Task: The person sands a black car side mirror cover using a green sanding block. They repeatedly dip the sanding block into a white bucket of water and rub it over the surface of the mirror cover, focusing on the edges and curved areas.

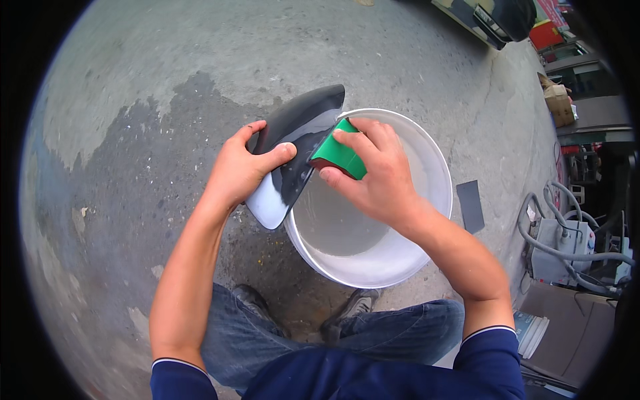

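A glossy dark car mirror cover [298, 145] is tilted over the left rim of a white bucket [440, 177], its wet surface catching the light. My left hand [248, 163] grips it by its left edge, thumb on top. Between the thumb and fingers of my right hand [381, 167] is a green sanding block [341, 148], with a dark reddish lower side. The block sits against the right edge of the cover; its working face is hidden. Cloudy grey water [340, 220] fills the lower part of the bucket.
A dark sheet of sandpaper [471, 206] lies on the concrete floor right of the bucket. Farther right are a grey machine with hoses [563, 243] and a cardboard box [559, 105]. A vehicle's corner [490, 20] shows at the top. Wet floor [167, 147] spreads at left.
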Demonstrator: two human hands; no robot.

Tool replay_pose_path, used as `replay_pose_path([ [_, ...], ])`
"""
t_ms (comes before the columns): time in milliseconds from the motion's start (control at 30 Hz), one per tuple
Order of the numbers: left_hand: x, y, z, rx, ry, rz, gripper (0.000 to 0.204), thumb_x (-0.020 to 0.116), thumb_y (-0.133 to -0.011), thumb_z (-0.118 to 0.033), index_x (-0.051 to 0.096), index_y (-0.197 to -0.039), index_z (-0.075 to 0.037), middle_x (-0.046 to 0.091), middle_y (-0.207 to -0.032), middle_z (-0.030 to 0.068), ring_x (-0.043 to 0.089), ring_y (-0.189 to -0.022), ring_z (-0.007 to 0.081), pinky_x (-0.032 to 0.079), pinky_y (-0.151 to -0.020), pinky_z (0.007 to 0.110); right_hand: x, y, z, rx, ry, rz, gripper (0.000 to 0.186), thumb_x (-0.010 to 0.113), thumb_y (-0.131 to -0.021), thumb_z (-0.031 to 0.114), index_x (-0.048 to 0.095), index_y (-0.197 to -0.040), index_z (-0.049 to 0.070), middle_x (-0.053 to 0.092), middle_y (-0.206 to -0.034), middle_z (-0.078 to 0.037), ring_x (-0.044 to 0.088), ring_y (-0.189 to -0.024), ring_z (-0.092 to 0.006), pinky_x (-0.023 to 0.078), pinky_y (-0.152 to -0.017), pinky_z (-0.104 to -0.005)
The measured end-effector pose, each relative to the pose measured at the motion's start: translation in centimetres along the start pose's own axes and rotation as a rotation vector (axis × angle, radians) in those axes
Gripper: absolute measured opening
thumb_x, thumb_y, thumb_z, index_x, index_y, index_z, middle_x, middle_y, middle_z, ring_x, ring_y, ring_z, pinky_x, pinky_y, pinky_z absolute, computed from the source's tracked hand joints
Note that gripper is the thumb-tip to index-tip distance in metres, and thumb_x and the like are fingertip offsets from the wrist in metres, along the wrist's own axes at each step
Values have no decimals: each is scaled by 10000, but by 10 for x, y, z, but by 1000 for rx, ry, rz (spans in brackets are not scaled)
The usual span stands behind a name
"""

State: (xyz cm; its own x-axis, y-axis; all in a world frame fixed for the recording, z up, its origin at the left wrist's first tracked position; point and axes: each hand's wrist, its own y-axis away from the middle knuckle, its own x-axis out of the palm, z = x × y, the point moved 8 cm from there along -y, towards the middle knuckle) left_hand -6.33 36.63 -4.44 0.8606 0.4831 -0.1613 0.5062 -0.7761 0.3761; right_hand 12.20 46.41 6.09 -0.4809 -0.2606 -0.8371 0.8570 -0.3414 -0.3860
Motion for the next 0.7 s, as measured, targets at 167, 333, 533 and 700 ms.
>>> replay_pose_path([
  [167, 2, 2, -1, 10, 19, 16, 979, 942, -782, -420, 537, -1527, 71, 710, -1329, 261, 724, -1172, 286, 568, -1022, 388, 5, 11, 40, -50, -79, 109, 555, 935, -727, 300, 726, -1188, 72, 667, -1285, -175, 633, -1140, -364, 498, -933, -479],
  [333, 2, -1, 2, -1, 24, 26, 986, 938, -776, -413, 531, -1525, 82, 709, -1329, 263, 725, -1170, 283, 568, -1024, 385, -1, 3, 10, 66, 77, -21, 544, 922, -753, 298, 724, -1205, 70, 664, -1290, -175, 622, -1152, -378, 501, -960, -490],
  [533, 1, -1, -3, 10, 16, 4, 978, 935, -779, -411, 532, -1523, 80, 717, -1317, 257, 728, -1164, 283, 574, -1013, 382, -6, -7, 3, 5, 146, -43, 559, 924, -739, 286, 715, -1211, 73, 651, -1314, -179, 619, -1161, -372, 489, -921, -494],
  [700, 1, -1, -1, 20, 11, 20, 973, 936, -785, -416, 535, -1521, 79, 707, -1342, 258, 718, -1189, 283, 568, -1024, 384, -4, 2, 27, -17, 121, 31, 556, 923, -734, 293, 719, -1205, 79, 657, -1309, -178, 622, -1156, -363, 488, -920, -480],
])
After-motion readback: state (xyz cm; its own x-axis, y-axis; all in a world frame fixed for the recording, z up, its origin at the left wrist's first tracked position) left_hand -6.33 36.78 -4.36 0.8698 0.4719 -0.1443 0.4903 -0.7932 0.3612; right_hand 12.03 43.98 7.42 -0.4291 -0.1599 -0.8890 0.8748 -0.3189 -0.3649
